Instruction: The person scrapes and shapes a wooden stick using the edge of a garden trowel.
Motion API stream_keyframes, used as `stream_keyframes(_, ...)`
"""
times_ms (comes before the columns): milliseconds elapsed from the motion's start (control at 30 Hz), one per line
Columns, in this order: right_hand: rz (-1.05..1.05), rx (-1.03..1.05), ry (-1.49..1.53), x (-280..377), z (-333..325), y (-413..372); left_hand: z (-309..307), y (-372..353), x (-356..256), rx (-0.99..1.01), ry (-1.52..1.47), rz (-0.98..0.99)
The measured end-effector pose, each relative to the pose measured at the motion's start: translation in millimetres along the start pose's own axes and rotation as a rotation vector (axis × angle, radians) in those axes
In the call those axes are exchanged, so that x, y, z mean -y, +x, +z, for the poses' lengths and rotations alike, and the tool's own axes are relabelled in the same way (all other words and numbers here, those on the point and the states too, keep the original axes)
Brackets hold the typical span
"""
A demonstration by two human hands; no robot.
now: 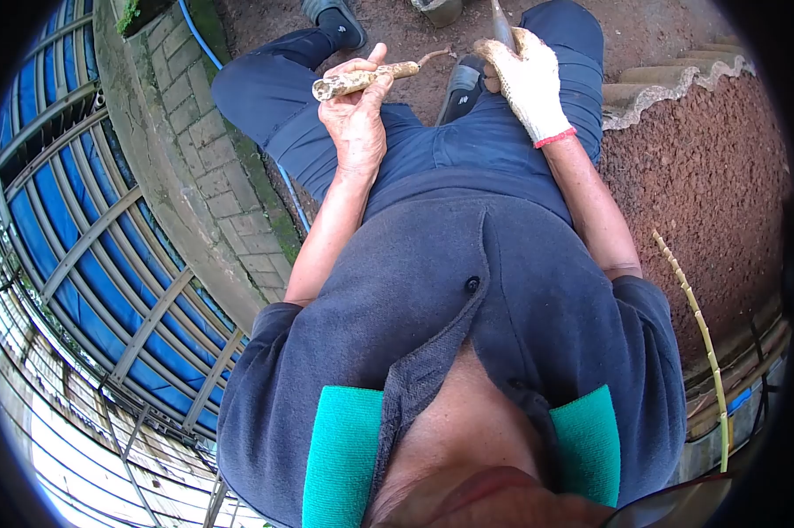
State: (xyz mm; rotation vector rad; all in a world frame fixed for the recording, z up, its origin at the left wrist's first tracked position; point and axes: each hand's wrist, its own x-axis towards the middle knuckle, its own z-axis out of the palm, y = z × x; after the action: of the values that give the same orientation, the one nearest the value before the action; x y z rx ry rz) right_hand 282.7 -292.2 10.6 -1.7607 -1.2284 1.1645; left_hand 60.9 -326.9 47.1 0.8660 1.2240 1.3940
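Note:
My bare left hand [355,113] is closed around a pale, rough root or stick [362,80] with a thin curled tip, held level above my lap. My right hand [529,81] wears a dirty white work glove with a red cuff and grips the handle of a tool [501,26]; its slim shaft runs up out of view. The two hands are apart, with the root's thin tip pointing toward the gloved hand. I am seated in dark blue trousers and a dark shirt.
A mossy brick wall [203,167] runs along my left, with a blue pipe [205,46] beside it and a metal gate [89,264] beyond. Reddish soil [705,176] lies to the right with a corrugated sheet edge [669,88] and a thin yellow-green stalk [700,326].

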Motion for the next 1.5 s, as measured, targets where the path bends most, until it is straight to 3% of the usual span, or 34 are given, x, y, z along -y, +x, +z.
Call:
stream_keyframes(167,-0.053,-0.012,-0.036,-4,-1,1,8,-3,7,0.03,0.028,-0.009)
stream_keyframes(267,0.038,0.011,0.018,-1,-1,-1,8,1,15,0.062,0.104,0.071)
stream_keyframes(500,-0.059,-0.043,-0.076,-5,-2,0,13,3,14,0.125,0.201,0.158)
stream_keyframes(700,-0.039,-0.041,-0.052,-6,-2,0,13,3,12,0.111,0.134,0.088)
stream_keyframes(867,-0.012,-0.016,-0.059,14,-9,-4,11,8,38,0.196,0.302,-0.007)
stream_keyframes(1000,-0.291,-0.135,-0.088,42,-26,-24,6,18,54,0.224,0.688,0.022)
stream_keyframes(1100,-0.509,-0.15,-0.147,50,-45,-26,12,27,71,0.265,0.918,-0.104)
stream_keyframes(1133,-0.493,-0.086,-0.249,64,-53,-27,10,38,90,0.312,0.79,-0.217)
stream_keyframes(1167,-0.342,0.119,-0.131,57,-63,-23,33,39,92,0.125,0.645,-0.072)
stream_keyframes(1233,-0.263,0.225,-0.349,89,-77,-27,46,52,103,0.143,0.724,0.099)
stream_keyframes(1333,-0.428,0.131,-0.481,138,-89,-39,63,76,128,0.095,0.463,0.036)
stream_keyframes(1433,-0.552,0.024,-0.387,171,-94,-57,69,93,151,0.148,0.472,0.104)
stream_keyframes(1500,-0.753,0.053,-0.566,170,-94,-61,76,93,149,0.169,0.429,0.134)
